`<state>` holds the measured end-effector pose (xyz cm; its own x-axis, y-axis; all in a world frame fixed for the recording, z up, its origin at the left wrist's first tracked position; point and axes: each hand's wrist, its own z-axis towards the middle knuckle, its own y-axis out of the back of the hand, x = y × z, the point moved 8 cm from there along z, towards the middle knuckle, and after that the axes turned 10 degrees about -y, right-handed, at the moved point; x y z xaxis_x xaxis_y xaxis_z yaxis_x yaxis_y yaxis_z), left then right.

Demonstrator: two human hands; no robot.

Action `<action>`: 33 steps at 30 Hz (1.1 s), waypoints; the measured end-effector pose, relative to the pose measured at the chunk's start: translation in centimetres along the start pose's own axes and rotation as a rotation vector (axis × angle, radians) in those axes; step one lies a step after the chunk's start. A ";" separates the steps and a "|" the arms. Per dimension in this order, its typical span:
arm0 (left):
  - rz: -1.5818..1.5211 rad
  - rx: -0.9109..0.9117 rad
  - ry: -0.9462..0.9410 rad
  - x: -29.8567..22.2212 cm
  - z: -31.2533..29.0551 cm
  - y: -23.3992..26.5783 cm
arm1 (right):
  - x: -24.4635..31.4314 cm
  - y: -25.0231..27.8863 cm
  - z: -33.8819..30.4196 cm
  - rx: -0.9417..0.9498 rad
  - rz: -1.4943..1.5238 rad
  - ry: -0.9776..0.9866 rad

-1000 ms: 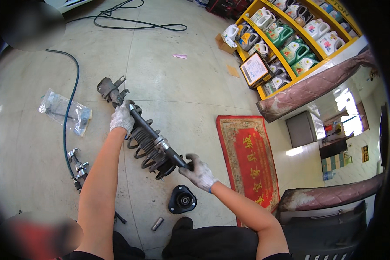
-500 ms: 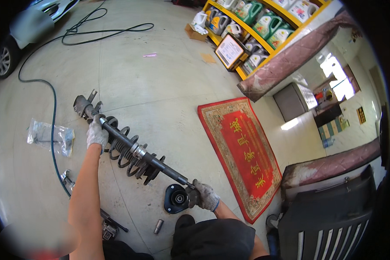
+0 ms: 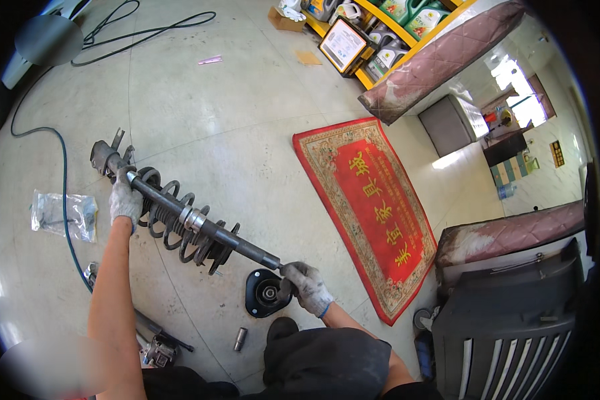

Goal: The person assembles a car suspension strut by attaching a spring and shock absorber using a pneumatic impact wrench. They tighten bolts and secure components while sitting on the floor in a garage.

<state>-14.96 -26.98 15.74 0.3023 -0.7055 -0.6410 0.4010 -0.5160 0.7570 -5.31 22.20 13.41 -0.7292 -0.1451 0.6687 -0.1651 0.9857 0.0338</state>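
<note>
A strut (image 3: 107,159) with a dark coil spring (image 3: 170,230) slants across the floor area before me, its bracket end at the far left. Over the spring lies a long dark tube (image 3: 243,248) with a silver collar. My left hand (image 3: 125,195), in a grey-white work glove, is closed round the assembly just below the bracket; whether it grips strut, tube or both I cannot tell. My right hand (image 3: 305,287), in a dirty glove, is closed at the tube's near end. Beneath it on the floor sits a black strut mount (image 3: 252,293), partly covered by the fingers.
A metal socket (image 3: 241,339) lies near my feet. Left are a clear plastic bag (image 3: 80,217), a dark hose (image 3: 65,167) and tools (image 3: 159,350). A red mat (image 3: 380,220) lies right. Beyond stand a bottle shelf (image 3: 407,43) and a black slatted panel (image 3: 507,320).
My view has turned, so floor things sit at slightly different places in the picture. Both hands keep their holds on the strut and tube; the right fingers have shifted slightly.
</note>
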 end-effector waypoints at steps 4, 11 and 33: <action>-0.012 -0.011 -0.043 -0.1 0.2 -0.1 | 0.1 0.2 0.6 0.084 0.064 -0.019; 0.038 0.013 -0.043 -0.1 0.4 -0.3 | -0.3 0.5 1.3 -0.008 0.086 0.058; 0.200 0.350 -0.258 -2.2 2.5 0.8 | -8.2 -21.1 -4.1 0.906 -1.779 0.762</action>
<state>-17.46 -27.02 18.04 0.1012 -0.8824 -0.4594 0.0278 -0.4591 0.8880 6.89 2.90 10.24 0.8276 -0.3535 0.4360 -0.5598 -0.4635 0.6868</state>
